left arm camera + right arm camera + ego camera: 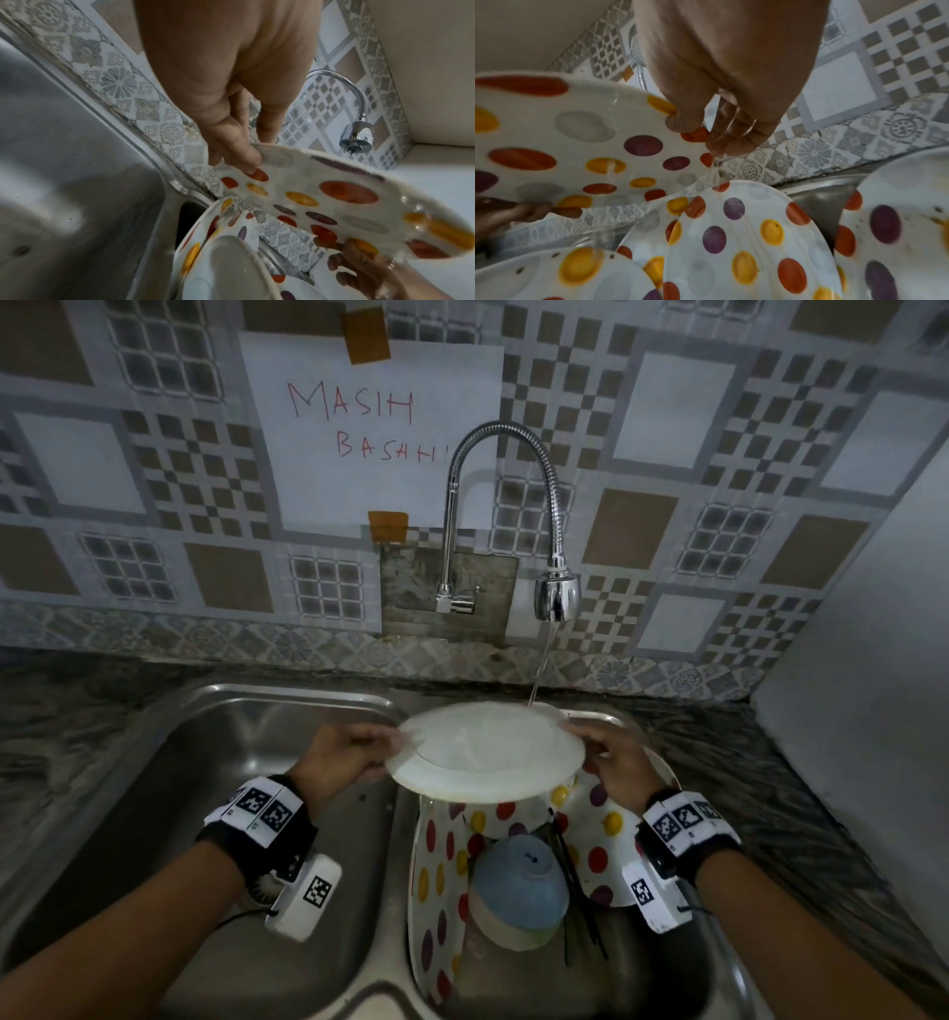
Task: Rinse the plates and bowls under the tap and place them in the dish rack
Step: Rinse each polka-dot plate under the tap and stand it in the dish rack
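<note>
I hold a white plate [488, 752] face-down and nearly level over the right sink basin. Its spotted side [334, 199] [577, 146] faces downward. My left hand [349, 752] [239, 160] pinches its left rim and my right hand [611, 757] [706, 130] pinches its right rim. The tap [557, 593] [356, 140] runs a thin stream onto the plate's far edge, and water drips off by my right fingers. Below stand several spotted plates [436, 891] [744, 243] on edge and an upturned blue bowl [518, 880].
The left sink basin [231, 762] holds no dishes. A dark speckled counter [821, 788] lies to the right, with a white wall panel [873, 634] at its far end. The patterned tile wall [154, 505] carries a taped paper note [369, 428].
</note>
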`<action>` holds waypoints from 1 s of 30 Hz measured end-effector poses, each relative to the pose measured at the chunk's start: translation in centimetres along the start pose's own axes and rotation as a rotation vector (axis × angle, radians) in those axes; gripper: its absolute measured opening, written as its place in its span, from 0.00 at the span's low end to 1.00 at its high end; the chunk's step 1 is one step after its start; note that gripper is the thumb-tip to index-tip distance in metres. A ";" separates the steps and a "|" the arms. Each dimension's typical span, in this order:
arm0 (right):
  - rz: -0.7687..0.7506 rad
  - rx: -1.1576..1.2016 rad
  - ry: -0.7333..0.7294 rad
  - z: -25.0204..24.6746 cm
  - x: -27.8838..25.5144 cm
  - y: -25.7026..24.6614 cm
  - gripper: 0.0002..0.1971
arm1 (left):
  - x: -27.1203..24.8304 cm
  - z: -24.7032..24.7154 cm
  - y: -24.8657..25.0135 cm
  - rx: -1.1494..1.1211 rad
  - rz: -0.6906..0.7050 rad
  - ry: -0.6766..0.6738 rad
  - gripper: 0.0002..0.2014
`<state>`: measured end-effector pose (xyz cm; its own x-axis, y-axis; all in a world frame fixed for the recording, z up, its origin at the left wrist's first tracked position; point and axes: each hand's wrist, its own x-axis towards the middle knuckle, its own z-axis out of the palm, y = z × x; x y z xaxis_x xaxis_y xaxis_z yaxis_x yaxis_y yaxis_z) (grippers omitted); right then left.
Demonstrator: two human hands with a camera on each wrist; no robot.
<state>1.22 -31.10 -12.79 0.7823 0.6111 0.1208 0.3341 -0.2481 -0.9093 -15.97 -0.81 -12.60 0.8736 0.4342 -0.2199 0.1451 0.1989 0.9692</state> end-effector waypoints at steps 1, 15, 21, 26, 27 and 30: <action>0.005 -0.018 -0.001 -0.2 -0.5 0.6 0.13 | -0.3 0.5 0.1 0.009 -0.003 -0.034 0.07; 0.113 -0.060 0.378 -3.0 -3.9 -0.9 0.09 | 0.7 5.2 1.0 -0.040 0.271 -0.129 0.13; 0.054 -0.072 0.379 -3.0 -6.7 -1.4 0.12 | 1.4 5.0 0.3 0.363 0.466 -0.236 0.13; 0.089 -0.056 0.437 -2.8 -9.5 -2.3 0.20 | 0.1 4.9 -0.2 0.346 0.424 -0.300 0.25; 0.099 -0.053 0.442 -2.7 -10.4 -2.4 0.21 | -0.4 5.0 -0.1 0.334 0.433 -0.336 0.24; 0.102 -0.070 0.487 -2.7 -13.4 -3.4 0.23 | -1.5 6.1 0.0 0.353 0.518 -0.425 0.19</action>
<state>-9.01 -40.49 -10.25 0.9618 0.1632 0.2199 0.2647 -0.3481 -0.8993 -14.49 -6.81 -11.59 0.9640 0.0049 0.2659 -0.2553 -0.2631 0.9304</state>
